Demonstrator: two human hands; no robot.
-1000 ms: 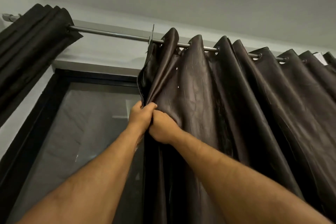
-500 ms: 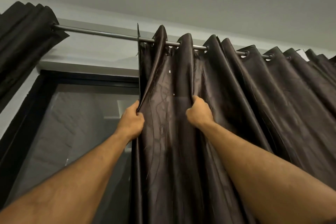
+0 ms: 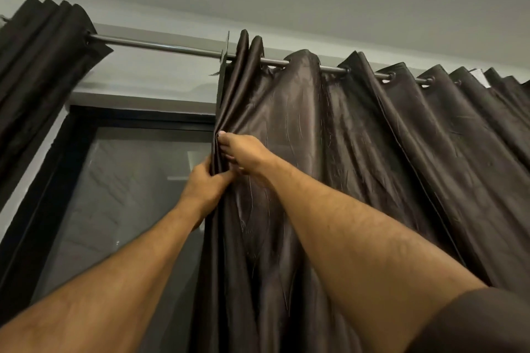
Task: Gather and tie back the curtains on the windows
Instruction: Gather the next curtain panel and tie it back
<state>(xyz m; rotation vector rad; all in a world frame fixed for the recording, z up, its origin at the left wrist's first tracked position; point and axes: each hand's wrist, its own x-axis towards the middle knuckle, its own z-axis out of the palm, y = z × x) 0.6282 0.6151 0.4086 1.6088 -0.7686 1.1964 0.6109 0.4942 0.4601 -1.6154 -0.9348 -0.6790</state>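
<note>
We pinch the leading edge of the dark brown satin eyelet curtain (image 3: 358,157) with our left hand (image 3: 205,189); our right hand (image 3: 246,153) clutches the folds just above. Ungathered pleats run rightward from both grips along the metal rod (image 3: 160,46), so the right hand is nearer.

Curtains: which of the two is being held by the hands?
The right curtain, spread along the rod; both hands grip its leading edge. The left curtain hangs bunched, untouched.

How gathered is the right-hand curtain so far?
Partly gathered: both the left hand and right hand bunch the right-hand curtain at its leading edge; its remaining pleats stay spread along the rod.
</note>
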